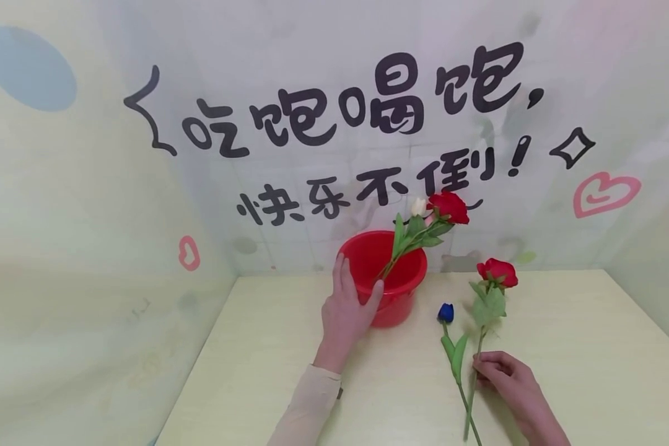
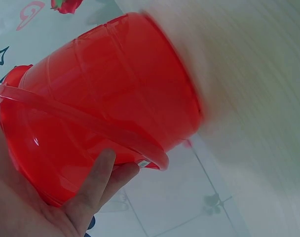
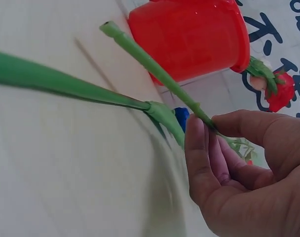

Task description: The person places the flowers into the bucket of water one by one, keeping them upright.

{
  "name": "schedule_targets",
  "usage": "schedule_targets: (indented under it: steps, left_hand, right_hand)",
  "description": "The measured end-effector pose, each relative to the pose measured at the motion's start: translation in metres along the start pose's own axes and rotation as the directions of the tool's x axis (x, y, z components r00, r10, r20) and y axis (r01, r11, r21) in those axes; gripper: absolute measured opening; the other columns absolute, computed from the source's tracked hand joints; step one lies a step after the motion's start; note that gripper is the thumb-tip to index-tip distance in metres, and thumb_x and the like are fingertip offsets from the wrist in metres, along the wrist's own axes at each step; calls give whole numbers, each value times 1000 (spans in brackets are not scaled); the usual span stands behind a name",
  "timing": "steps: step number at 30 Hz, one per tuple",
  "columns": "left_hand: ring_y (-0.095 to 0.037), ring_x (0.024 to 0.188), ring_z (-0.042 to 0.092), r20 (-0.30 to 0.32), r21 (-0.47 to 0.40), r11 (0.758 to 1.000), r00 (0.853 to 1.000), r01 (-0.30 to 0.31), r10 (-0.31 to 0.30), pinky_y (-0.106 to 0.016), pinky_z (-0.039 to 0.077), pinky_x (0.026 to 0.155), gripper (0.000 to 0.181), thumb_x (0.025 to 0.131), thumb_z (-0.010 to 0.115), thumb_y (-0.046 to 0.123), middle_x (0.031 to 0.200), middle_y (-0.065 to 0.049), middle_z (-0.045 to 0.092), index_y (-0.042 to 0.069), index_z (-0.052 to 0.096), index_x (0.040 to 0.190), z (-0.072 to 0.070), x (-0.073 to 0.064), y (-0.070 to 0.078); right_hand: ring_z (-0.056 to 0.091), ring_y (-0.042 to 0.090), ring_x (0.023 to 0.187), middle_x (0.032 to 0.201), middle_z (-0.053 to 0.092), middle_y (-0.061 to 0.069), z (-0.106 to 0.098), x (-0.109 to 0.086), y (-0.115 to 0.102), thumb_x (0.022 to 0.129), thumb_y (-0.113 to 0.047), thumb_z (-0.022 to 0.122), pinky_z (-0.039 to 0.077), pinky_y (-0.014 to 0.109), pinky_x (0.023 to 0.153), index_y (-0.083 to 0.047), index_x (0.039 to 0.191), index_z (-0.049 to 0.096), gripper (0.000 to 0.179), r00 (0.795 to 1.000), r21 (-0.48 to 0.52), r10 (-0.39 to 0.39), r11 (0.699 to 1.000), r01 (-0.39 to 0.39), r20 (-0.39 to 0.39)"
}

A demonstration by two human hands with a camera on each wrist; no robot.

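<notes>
My left hand (image 1: 344,313) holds the side of a red plastic bucket (image 1: 394,308) standing on the table, thumb at the front and fingers near the rim. The bucket's handle (image 2: 98,123) hangs down its side. Leaning inside are a red rose (image 1: 449,207) and a whitish bud (image 1: 418,206), with a pinkish bloom partly hidden. To the right, my right hand (image 1: 510,381) pinches the green stem of another red rose (image 1: 499,272) between thumb and fingers. A blue tulip (image 1: 446,313) lies on the table beside it, its stem crossing the rose's stem in the head view.
The pale wooden table (image 1: 256,347) meets a back wall covering (image 1: 312,56) printed with dark characters and hearts. Side coverings (image 1: 89,279) stand close on the left and right.
</notes>
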State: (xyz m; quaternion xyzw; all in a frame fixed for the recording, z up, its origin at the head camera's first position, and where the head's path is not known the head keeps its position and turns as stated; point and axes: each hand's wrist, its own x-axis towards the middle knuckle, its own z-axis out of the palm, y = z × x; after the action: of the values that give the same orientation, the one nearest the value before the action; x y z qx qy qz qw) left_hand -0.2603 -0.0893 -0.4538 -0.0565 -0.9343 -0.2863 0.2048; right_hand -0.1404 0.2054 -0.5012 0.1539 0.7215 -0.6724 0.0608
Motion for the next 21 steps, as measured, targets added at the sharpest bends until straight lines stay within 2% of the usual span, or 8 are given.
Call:
schedule_targets:
  steps: [7,13,21]
  left_hand:
    - [-7,53,51,22,-14,1000,1000,19,-19,-31,61,69,101,94,70,58,165,-7,36,12,19,168,0,0,3]
    - [-8,53,51,20,-20,1000,1000,12,-12,-33,62,69,100,95,67,59,165,-7,35,11,19,168,0,0,3]
    - [-8,49,49,8,-15,1000,1000,13,-13,-27,58,64,98,97,63,61,162,-7,39,11,19,168,-3,-3,0]
  right_hand:
    - [71,11,88,103,73,3,-7,-1,-10,102,-5,68,62,27,81,9,119,65,22,992,45,-124,991,125,-24]
    - [73,12,89,100,73,-3,-8,2,-24,103,-7,69,62,26,81,6,118,65,20,979,67,-201,977,203,-31]
    - [74,10,85,98,73,-4,-4,6,-46,102,-8,70,61,25,80,7,115,64,21,942,104,-334,936,336,-38]
